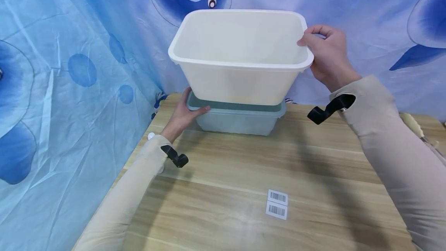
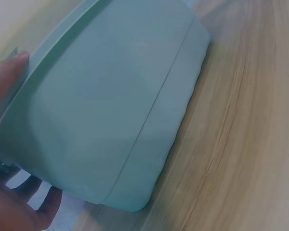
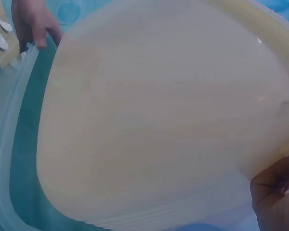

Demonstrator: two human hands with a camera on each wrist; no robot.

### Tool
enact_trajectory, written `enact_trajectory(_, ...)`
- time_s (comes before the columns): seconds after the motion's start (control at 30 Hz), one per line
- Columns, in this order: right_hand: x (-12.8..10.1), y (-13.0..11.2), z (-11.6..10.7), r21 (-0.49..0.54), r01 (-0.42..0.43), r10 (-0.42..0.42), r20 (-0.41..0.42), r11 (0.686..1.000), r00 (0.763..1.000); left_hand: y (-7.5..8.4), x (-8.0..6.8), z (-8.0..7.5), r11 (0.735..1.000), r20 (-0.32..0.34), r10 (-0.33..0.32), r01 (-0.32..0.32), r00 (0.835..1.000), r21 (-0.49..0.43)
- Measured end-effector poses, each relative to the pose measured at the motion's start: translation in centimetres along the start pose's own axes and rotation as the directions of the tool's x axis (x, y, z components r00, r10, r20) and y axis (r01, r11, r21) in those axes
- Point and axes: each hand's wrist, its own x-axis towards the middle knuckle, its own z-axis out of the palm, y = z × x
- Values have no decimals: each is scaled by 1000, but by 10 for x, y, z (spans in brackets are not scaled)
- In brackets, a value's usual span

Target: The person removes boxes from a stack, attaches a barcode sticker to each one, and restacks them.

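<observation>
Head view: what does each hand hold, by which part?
Right hand: white bin, by its right rim; left hand: teal bin, by its left rim.

The left sleeve point(image 1: 122, 204) and the right sleeve point(image 1: 379, 150) are long and a soft cream colour, with little wrinkles in the cloth. They stop at the wrists. There are 2 black pieces, 1 by each wrist: the left black piece point(image 1: 175, 156) and the right black piece point(image 1: 327, 110) look bent, with chunky ends. Both hands are bare.
</observation>
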Motion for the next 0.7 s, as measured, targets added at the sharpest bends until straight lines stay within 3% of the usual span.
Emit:
enact_trajectory(0.33, -15, -15, -23, 40, 17, -18, 38, 999, 999, 20, -11, -7, 994, 36, 50, -47, 998, -96)
enact_trajectory(0.53, -23, -24, -52, 104, 9, -16, 60, 994, 998, 5, -1, -4, 998, 8, 36, -36, 999, -52)
enact_trajectory(0.7, -27, -29, -80, 116, -2, -1, 29, 993, 1000, -2, 1, -5, 999, -14, 34, -34, 999, -15)
